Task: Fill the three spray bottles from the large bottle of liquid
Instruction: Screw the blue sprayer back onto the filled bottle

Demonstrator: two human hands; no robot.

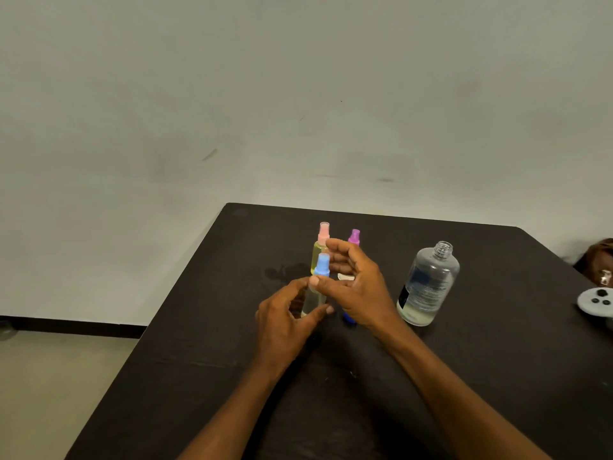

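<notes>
A clear spray bottle with a blue spray top (321,265) stands near the middle of the dark table (205,353). My left hand (285,323) wraps its lower body. My right hand (356,287) pinches the bottle at its neck, just under the blue top. Behind them stand a yellowish bottle with a pink top (320,247) and a bottle with a purple top (354,236), mostly hidden by my right hand. The large clear bottle (428,283) stands uncapped to the right, with a little liquid at the bottom. A small blue cap (349,317) lies under my right wrist.
A wet patch (282,271) darkens the table left of the bottles. A white round object with black knobs (597,302) sits at the right edge, a brown object (597,260) behind it. The table's left edge drops to the floor.
</notes>
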